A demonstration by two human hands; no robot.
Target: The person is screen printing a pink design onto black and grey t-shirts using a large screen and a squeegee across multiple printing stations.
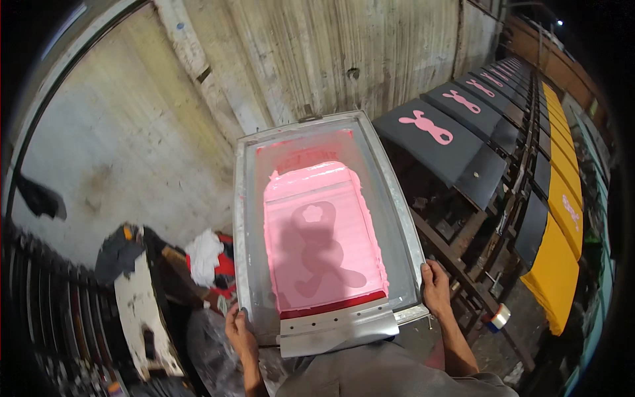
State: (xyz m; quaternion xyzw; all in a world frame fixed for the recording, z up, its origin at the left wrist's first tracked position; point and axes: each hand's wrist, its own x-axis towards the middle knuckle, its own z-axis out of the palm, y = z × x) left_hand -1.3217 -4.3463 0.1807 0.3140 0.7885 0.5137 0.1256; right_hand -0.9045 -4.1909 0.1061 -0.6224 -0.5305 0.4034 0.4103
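Note:
Both my hands hold a metal-framed printing screen [241,185] by its sides, with my left hand [241,334] at the lower left and my right hand [436,291] at the lower right, fingers curled on the edge. Thick pink ink [311,182] covers much of the mesh, and a darker rabbit shape shows within it, under a shadow. A squeegee with a metal holder [338,331] and dark red blade lies across the near end of the screen, against my body.
Right, a long rack carries dark grey panels [403,139] with pink rabbit prints and yellow panels [555,278]; a tape roll [499,317] sits on its rail. A stained wall [304,59] stands ahead. Lower left are cloths [202,258], a worn board [139,317] and dark racks [49,304].

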